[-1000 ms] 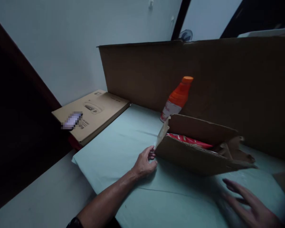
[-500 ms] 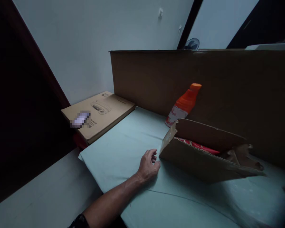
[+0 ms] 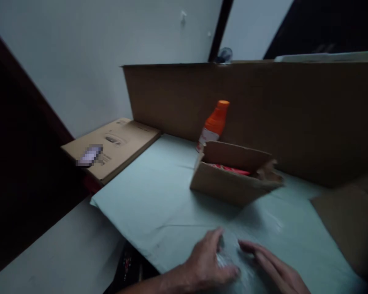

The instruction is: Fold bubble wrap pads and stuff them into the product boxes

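Note:
My left hand (image 3: 207, 261) is low in the view, its fingers and thumb curled around a crumpled bit of clear plastic (image 3: 225, 260). Blur hides the plastic's exact shape; it looks like a thin sheet or bag spreading towards the bottom edge. To its right, my right hand (image 3: 274, 265) has its fingers stretched out over the plastic, holding nothing that I can see. Beyond both hands stands an open cardboard box (image 3: 223, 185) with a red packet (image 3: 230, 168) inside. An orange-capped bottle (image 3: 214, 122) is behind the box, its base partly hidden.
A flat carton (image 3: 131, 149) with a blurred-out phone (image 3: 90, 156) on it adjoins the left side of the cloth-covered table (image 3: 141, 183). A tall cardboard panel (image 3: 171, 94) runs along the back. Another brown cardboard piece (image 3: 349, 220) lies at the right.
My left hand has left the box's near corner and come down towards me, onto the clear plastic. My right hand has entered view. The camera has shifted, so the scene sits further left.

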Action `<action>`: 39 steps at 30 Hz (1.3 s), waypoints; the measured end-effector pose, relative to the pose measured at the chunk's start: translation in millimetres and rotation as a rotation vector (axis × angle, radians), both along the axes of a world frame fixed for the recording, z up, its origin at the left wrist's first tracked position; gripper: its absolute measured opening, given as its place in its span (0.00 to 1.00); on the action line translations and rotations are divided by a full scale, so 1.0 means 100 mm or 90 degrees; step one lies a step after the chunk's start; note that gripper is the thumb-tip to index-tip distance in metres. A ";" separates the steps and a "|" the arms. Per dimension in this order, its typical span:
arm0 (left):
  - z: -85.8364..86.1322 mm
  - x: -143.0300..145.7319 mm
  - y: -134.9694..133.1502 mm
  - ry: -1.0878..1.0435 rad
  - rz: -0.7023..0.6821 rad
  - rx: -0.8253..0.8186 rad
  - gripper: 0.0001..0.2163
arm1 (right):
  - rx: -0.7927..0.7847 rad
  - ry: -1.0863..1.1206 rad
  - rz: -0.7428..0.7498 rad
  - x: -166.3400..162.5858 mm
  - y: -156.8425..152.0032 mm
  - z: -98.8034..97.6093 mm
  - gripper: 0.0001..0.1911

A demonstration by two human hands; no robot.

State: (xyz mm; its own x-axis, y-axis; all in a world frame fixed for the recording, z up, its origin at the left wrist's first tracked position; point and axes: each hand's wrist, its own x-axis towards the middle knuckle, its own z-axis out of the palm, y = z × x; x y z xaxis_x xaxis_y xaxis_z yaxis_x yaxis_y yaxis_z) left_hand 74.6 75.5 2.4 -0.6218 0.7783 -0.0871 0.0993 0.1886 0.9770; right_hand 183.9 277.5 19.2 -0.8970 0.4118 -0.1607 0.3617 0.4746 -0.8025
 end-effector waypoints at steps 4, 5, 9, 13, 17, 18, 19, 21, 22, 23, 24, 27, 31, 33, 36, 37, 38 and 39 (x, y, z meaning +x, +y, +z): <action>-0.06 0.13 -0.06 0.091 0.017 -0.015 0.33 | 0.121 0.049 -0.031 -0.09 0.20 0.17 0.25; -0.07 0.16 -0.07 0.104 0.017 -0.030 0.33 | 0.179 0.034 -0.028 -0.13 0.27 0.18 0.22; -0.08 0.23 -0.09 0.128 -0.019 -0.089 0.31 | 0.312 -0.033 -0.073 -0.32 0.51 0.07 0.24; 0.01 0.29 -0.12 0.100 -0.069 -0.127 0.27 | 0.363 -0.045 -0.080 -0.46 0.54 -0.05 0.26; 0.09 0.36 -0.16 -0.003 -0.093 -0.117 0.23 | 0.378 -0.040 -0.047 -0.49 0.57 -0.09 0.21; 0.09 0.39 -0.17 -0.032 -0.099 -0.110 0.22 | 0.378 -0.039 -0.040 -0.50 0.60 -0.09 0.21; 0.09 0.42 -0.17 -0.059 -0.109 -0.105 0.21 | 0.377 -0.037 -0.035 -0.51 0.63 -0.09 0.21; 0.07 0.47 -0.18 -0.114 -0.128 -0.101 0.20 | 0.373 -0.030 -0.031 -0.53 0.69 -0.08 0.20; 0.06 0.49 -0.18 -0.146 -0.137 -0.102 0.20 | 0.370 -0.025 -0.030 -0.53 0.71 -0.07 0.20; 0.06 0.50 -0.18 -0.183 -0.140 -0.101 0.20 | 0.366 -0.019 -0.030 -0.53 0.72 -0.06 0.20; 0.06 0.51 -0.19 -0.227 -0.136 -0.098 0.21 | 0.361 -0.010 -0.029 -0.50 0.72 -0.05 0.20; 0.12 0.46 -0.19 -0.356 -0.103 -0.080 0.24 | 0.342 0.022 -0.011 -0.31 0.64 -0.01 0.22; 0.28 0.31 -0.07 -0.422 -0.067 -0.045 0.27 | 0.169 0.158 0.017 0.16 0.46 0.07 0.17; 0.35 0.21 0.08 -0.441 -0.045 0.000 0.27 | 0.083 0.195 -0.056 0.40 0.38 0.12 0.16; 0.41 0.08 0.38 -0.502 -0.022 0.044 0.28 | 0.054 0.176 -0.201 0.64 0.26 0.20 0.15; 0.41 0.06 0.48 -0.520 -0.020 0.046 0.29 | 0.056 0.177 -0.222 0.69 0.22 0.21 0.14; 0.40 0.04 0.55 -0.533 -0.021 0.042 0.29 | 0.063 0.187 -0.222 0.73 0.17 0.21 0.13; 0.39 0.03 0.61 -0.541 -0.021 0.035 0.30 | 0.074 0.205 -0.197 0.74 0.12 0.20 0.13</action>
State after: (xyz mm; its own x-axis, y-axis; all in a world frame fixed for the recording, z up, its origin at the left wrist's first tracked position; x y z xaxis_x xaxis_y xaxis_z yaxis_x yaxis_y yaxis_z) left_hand 77.5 136.5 41.0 -0.3390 0.8116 -0.4758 -0.6672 0.1492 0.7298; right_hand 258.1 289.0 39.5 -0.7255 0.6671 0.1692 0.2420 0.4774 -0.8447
